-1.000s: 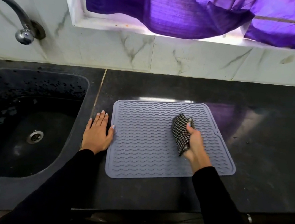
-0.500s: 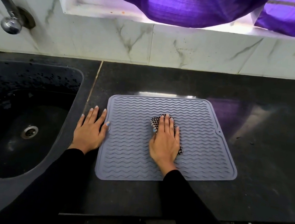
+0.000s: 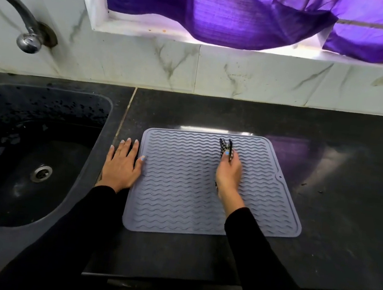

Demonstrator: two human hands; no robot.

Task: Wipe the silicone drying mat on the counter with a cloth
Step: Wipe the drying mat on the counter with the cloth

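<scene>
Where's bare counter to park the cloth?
Bare counter lies right of the mat, and a strip runs between the mat and wall tiles. Crowded left: left hand fills the gap by the sink. Right hand grips the cloth.

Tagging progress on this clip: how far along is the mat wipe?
Done: the grey wavy-ribbed silicone mat lies flat on the black counter, steadied at its left edge by the flat left hand. In hand: the right hand grips the black-and-white checked cloth near the mat's far edge, mid-wipe. Left: which parts are already wiped cannot be told; the near rows and right side lie uncovered.
</scene>
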